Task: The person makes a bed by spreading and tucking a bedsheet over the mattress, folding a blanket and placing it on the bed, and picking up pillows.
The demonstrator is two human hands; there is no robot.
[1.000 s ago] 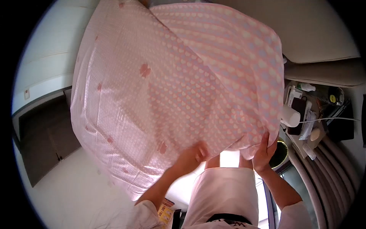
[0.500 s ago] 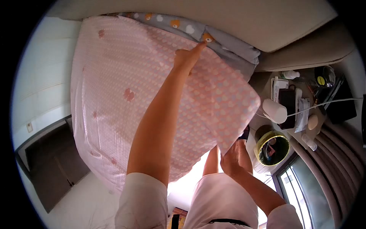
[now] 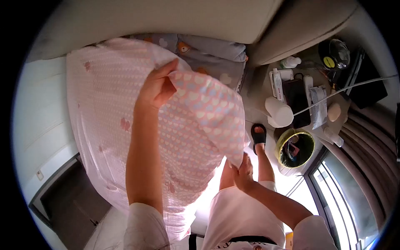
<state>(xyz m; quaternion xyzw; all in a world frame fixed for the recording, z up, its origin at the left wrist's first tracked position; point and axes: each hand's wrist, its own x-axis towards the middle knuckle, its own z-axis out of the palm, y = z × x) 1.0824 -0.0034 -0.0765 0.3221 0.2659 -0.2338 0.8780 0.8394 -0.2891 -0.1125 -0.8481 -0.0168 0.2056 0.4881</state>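
A pink quilt (image 3: 200, 121) printed with small hearts and a few darker flowers spreads over the bed, its heart-print part lifted between my hands. My left hand (image 3: 158, 85) is closed on the quilt's upper edge, near the middle of the bed. Close to my knees, my right hand (image 3: 245, 171) pinches a lower corner of the same quilt. Beyond the quilt, grey bedding (image 3: 212, 62) with bear and heart prints shows against the headboard.
The beige headboard (image 3: 158, 21) runs across the top. At right, a bedside table (image 3: 266, 93) holds a white cylinder (image 3: 280, 112), a dark case, bottles and a cable. Below it are a bin (image 3: 295, 148) and my slippered foot (image 3: 258, 135). Curtains (image 3: 366, 154) hang beside a window.
The quilt has come down from the air and lies lower, uncovering the grey bedding. My left hand moved from the quilt's lower edge to its upper edge, then leftward. My right hand shifted left.
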